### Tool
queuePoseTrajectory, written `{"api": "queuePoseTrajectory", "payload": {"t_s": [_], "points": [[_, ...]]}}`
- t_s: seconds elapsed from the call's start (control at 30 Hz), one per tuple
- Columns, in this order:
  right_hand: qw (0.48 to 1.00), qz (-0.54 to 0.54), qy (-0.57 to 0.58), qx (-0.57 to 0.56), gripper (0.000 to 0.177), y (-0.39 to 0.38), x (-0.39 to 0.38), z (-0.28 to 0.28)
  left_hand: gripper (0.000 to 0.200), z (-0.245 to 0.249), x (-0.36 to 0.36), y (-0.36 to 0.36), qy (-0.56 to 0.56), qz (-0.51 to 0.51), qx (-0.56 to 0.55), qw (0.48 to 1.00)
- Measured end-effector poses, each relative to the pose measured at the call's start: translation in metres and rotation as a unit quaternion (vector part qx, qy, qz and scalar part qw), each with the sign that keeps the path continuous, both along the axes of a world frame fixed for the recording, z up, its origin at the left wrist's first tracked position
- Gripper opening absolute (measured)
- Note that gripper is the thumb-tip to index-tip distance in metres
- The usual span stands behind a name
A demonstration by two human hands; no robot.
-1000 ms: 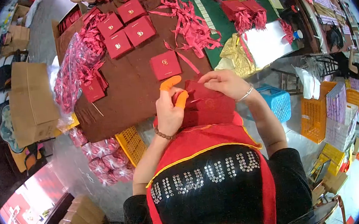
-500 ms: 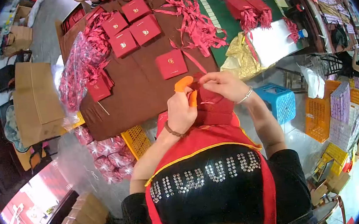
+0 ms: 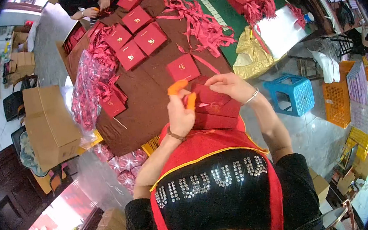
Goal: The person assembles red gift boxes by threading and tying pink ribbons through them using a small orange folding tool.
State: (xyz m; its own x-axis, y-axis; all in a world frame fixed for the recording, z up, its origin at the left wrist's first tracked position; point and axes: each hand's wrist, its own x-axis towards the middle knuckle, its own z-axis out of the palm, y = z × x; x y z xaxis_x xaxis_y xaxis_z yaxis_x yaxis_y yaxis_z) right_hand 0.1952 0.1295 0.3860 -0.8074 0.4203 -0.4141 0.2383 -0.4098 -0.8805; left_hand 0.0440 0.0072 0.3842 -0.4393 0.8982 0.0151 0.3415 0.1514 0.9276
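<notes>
Orange covers sit on fingertips of my left hand [image 3: 181, 115], which is at the left side of a dark red box [image 3: 217, 110] in front of my apron. Its fingers are bent and partly closed; what they pinch is too small to tell. My right hand [image 3: 230, 86] rests on the upper right of the box, its fingers pressed together at a red flap [image 3: 208, 93]. Just beyond lies a flat red pouch [image 3: 182, 68] with a gold logo on the brown tablecloth [image 3: 150, 91].
Further red pouches [image 3: 151, 38] and a heap of red ribbons [image 3: 199, 26] lie on the table. A co-worker's hands [image 3: 97, 6] are at the far left edge. A blue stool [image 3: 296, 94] stands right, a cardboard box [image 3: 50, 124] left.
The view has shifted, and more of the co-worker shows. More of the red box is visible between my hands. My left hand has moved slightly left.
</notes>
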Motion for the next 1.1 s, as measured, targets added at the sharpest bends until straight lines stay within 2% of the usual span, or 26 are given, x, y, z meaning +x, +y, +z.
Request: {"api": "queuePoseTrajectory", "payload": {"t_s": [0.1, 0.27, 0.5, 0.57, 0.63, 0.9, 0.97, 1.03, 1.1], "points": [[0.995, 0.008, -0.047, 0.082, 0.024, 0.011, 0.008, 0.004, 0.043, 0.000, 0.004, 0.001, -0.130, 0.047, -0.016, 0.990], [0.984, 0.057, -0.085, 0.146, 0.025, 0.033, 0.026, 0.015, 0.041, -0.006, 0.037, 0.013, -0.165, 0.050, 0.025, 0.985], [0.976, 0.112, -0.095, 0.159, 0.025, 0.052, 0.034, 0.021, 0.044, -0.004, 0.067, 0.029, -0.102, 0.073, 0.022, 0.992], [0.976, 0.123, -0.099, 0.152, 0.025, 0.052, 0.033, 0.021, 0.044, -0.003, 0.068, 0.029, -0.054, 0.063, 0.035, 0.996], [0.968, 0.129, -0.106, 0.185, 0.022, 0.049, 0.030, 0.022, 0.046, 0.001, 0.065, 0.028, -0.032, 0.057, 0.022, 0.998], [0.988, 0.090, -0.040, 0.123, 0.022, 0.017, 0.015, 0.012, 0.047, 0.010, 0.041, 0.012, 0.040, 0.026, -0.015, 0.999], [0.989, 0.082, -0.013, 0.124, 0.022, 0.009, 0.009, 0.008, 0.047, 0.017, 0.037, 0.006, 0.124, 0.017, -0.038, 0.991], [0.994, 0.064, -0.021, 0.085, 0.022, 0.002, 0.004, 0.009, 0.046, 0.010, 0.031, -0.002, 0.141, 0.014, -0.027, 0.990], [0.993, 0.060, -0.014, 0.099, 0.022, -0.004, 0.000, 0.007, 0.046, 0.007, 0.025, -0.007, 0.157, 0.010, -0.016, 0.987]]}}
